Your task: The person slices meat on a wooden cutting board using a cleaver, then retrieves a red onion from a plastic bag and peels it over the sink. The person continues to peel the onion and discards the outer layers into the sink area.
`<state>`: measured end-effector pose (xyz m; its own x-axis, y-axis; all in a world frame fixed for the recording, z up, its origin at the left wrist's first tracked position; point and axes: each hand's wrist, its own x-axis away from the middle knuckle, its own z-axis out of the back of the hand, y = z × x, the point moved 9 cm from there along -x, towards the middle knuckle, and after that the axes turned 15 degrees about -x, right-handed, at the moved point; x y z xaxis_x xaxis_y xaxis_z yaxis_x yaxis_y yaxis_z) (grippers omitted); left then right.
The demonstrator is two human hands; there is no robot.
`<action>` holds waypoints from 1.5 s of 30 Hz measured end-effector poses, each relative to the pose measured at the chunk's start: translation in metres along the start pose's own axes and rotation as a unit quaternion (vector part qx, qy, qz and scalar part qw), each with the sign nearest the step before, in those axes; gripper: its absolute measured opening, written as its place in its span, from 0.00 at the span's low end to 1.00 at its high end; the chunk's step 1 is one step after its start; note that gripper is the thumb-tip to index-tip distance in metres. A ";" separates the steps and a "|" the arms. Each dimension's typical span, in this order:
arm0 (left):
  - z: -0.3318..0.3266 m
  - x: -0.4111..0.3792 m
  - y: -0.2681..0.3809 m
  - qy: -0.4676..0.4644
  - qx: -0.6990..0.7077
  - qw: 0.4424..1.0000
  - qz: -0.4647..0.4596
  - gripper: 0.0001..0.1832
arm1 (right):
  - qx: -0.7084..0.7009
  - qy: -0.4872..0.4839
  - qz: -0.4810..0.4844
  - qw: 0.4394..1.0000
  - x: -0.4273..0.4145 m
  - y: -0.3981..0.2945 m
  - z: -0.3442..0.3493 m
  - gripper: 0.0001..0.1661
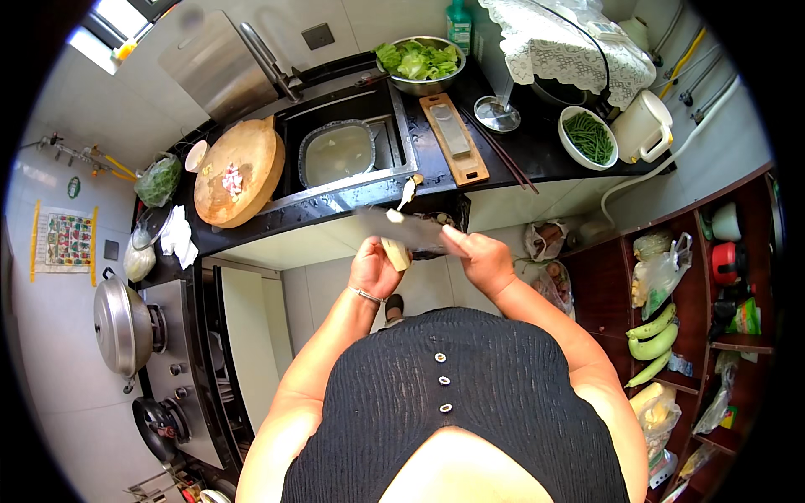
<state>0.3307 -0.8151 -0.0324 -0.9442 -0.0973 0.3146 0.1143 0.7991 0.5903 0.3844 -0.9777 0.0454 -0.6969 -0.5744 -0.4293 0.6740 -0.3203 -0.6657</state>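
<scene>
My left hand (370,271), with a bracelet at the wrist, holds a pale yellow peeled piece of vegetable (395,254) upright in its fingers. My right hand (487,259) grips a cleaver (409,230), its blade blurred and lying across the top of the vegetable. A pale scrap (394,215) shows at the blade's far edge. Just beyond, a thin yellowish paring (408,190) is at the counter's front edge; whether it rests there or is in the air, I cannot tell. A black plastic bag (460,212) opens below the counter, partly hidden by the blade.
A round wooden chopping board (251,170) bears chopped pieces. The sink (407,135) holds a basin of cloudy water (336,154). Along the counter are a bowl of lettuce (418,85), a whetstone (451,131) on a board, chopsticks (500,151) and green beans (588,138). Shelves (597,286) stand right.
</scene>
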 end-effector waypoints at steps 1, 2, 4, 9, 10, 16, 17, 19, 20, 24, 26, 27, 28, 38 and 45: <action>-0.004 0.001 0.004 0.011 -0.009 1.000 -0.018 0.19 | 0.001 -0.014 0.041 0.999 -0.001 -0.015 -0.002 0.24; 0.023 -0.007 -0.007 0.001 -0.080 0.997 -0.006 0.17 | 0.003 -0.028 0.082 0.996 -0.001 -0.029 -0.004 0.25; -0.021 0.008 -0.006 -0.184 -0.013 0.980 0.070 0.19 | 0.005 -0.037 0.164 0.986 0.001 -0.050 -0.005 0.26; -0.037 0.027 0.006 -0.015 -0.130 0.989 0.073 0.20 | 0.037 -0.050 0.187 0.980 -0.003 -0.062 -0.006 0.25; -0.037 0.027 0.007 -0.008 -0.145 0.987 0.067 0.22 | 0.038 -0.045 0.187 0.981 -0.003 -0.061 -0.005 0.25; -0.026 0.034 0.013 0.061 -0.224 0.972 0.024 0.20 | 0.080 -0.025 0.181 0.980 -0.008 -0.048 0.002 0.23; -0.002 0.025 0.005 0.087 -0.231 0.969 0.019 0.18 | 0.087 -0.024 0.180 0.980 -0.009 -0.046 0.003 0.23; -0.001 0.016 0.003 0.065 -0.183 0.981 -0.003 0.15 | 0.105 -0.012 0.162 0.981 -0.010 -0.036 0.007 0.23; -0.008 0.009 0.002 0.019 -0.127 0.992 -0.021 0.15 | 0.113 -0.007 0.152 0.982 -0.010 -0.030 0.008 0.23; -0.010 0.019 0.000 0.040 0.040 0.998 0.027 0.19 | 0.165 0.004 0.094 0.982 -0.011 0.000 0.019 0.24; 0.008 0.025 0.003 0.020 0.094 0.995 0.026 0.20 | 0.195 0.006 0.070 0.978 -0.009 0.017 0.025 0.24; 0.014 0.033 0.009 0.031 0.092 0.995 0.012 0.21 | 0.197 0.005 0.067 0.978 -0.006 0.023 0.025 0.24; 0.014 0.035 0.013 0.021 0.084 0.996 0.012 0.22 | 0.199 0.005 0.063 0.978 -0.004 0.029 0.026 0.24; -0.012 -0.003 0.049 -0.007 -0.084 0.994 0.068 0.18 | 0.217 0.031 0.024 0.975 0.001 0.046 0.034 0.23; -0.008 -0.035 -0.003 0.035 -0.188 0.957 0.217 0.23 | 0.203 -0.029 0.069 0.976 0.010 0.027 0.008 0.21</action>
<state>0.3661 -0.8191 -0.0394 -0.7612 0.1457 0.6320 0.6068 0.5037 0.6148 0.3974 -0.9981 0.0280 -0.5855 -0.6706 -0.4555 0.8103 -0.5025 -0.3016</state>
